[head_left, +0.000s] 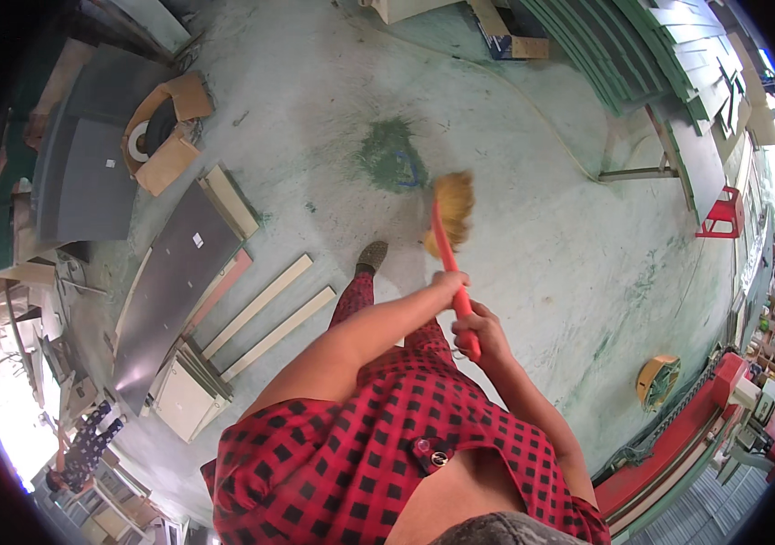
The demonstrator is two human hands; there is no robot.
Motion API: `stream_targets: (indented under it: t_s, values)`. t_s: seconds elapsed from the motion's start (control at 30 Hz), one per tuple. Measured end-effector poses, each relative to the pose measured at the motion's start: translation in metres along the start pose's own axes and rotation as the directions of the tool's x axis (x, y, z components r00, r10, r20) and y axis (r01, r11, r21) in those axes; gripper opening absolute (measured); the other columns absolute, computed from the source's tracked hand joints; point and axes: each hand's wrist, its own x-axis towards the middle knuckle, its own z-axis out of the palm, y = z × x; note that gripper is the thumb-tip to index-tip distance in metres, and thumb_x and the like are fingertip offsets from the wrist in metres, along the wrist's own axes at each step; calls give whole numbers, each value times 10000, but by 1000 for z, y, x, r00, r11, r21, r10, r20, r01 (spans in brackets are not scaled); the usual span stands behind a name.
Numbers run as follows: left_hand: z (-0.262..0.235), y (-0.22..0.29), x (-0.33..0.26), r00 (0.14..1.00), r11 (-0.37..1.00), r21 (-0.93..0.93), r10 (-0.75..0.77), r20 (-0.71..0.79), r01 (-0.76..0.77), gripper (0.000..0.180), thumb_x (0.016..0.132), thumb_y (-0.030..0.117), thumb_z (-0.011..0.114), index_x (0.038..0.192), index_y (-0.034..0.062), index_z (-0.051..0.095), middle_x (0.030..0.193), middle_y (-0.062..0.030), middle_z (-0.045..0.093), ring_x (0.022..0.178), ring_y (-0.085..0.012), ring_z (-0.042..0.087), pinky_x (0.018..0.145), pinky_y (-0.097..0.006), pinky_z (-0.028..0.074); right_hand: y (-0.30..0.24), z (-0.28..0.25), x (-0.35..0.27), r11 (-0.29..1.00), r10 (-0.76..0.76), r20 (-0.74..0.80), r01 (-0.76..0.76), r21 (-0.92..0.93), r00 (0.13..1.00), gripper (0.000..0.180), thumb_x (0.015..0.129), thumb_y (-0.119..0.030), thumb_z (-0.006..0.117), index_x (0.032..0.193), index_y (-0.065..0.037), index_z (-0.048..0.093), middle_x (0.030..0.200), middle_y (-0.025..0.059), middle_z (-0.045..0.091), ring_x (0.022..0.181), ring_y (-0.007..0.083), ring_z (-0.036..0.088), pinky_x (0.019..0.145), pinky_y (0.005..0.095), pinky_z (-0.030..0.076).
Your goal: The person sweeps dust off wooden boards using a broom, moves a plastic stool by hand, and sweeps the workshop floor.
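Observation:
A broom with a red handle and yellow bristles reaches down to the pale concrete floor in front of me. My left hand grips the handle higher toward the bristles. My right hand grips the handle's near end. The bristles rest just right of a dark green dust pile on the floor. My foot in a dark shoe stands left of the broom. I wear a red and black checked garment.
Grey panels and pale wooden strips lie on the floor at left. Green boards lean at the upper right. A red stool and a red machine stand at right. Another person stands at lower left.

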Motion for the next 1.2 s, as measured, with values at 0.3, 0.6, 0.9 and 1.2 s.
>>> stream_targets:
  t_s: [0.3,0.6,0.9,1.2]
  values:
    - [-92,133,9,948,953,209,257,-188,-217,287,593,41,644,829,-63,516,703,-131,555,583,-247,579,442,-397,476,-10,99,85,981,-95,227,52,189,969,520,681,-16,507,1184,-43,376,691,91,501,443,157,492,374,289,407]
    - [-98,144,-34,974,965,136,227,8,-226,235,634,91,646,809,-2,519,711,-108,547,577,-228,575,454,-403,494,-23,126,36,974,-155,208,115,194,966,594,664,-14,525,1234,-10,355,704,96,476,427,141,454,361,242,360]
    - [-89,117,-128,908,984,-119,-75,412,135,141,737,108,607,806,70,491,691,-55,540,675,-236,587,700,-469,502,-50,81,-55,992,-22,211,48,-119,977,777,541,-11,562,1281,-5,325,627,82,504,416,123,438,392,235,358]
    - [-148,138,-82,998,925,-380,39,48,-17,146,715,155,606,801,108,499,735,-37,525,696,-218,564,612,-423,494,-88,124,42,846,115,326,79,-527,938,672,576,-45,554,1228,15,405,656,71,517,448,117,466,389,239,366]
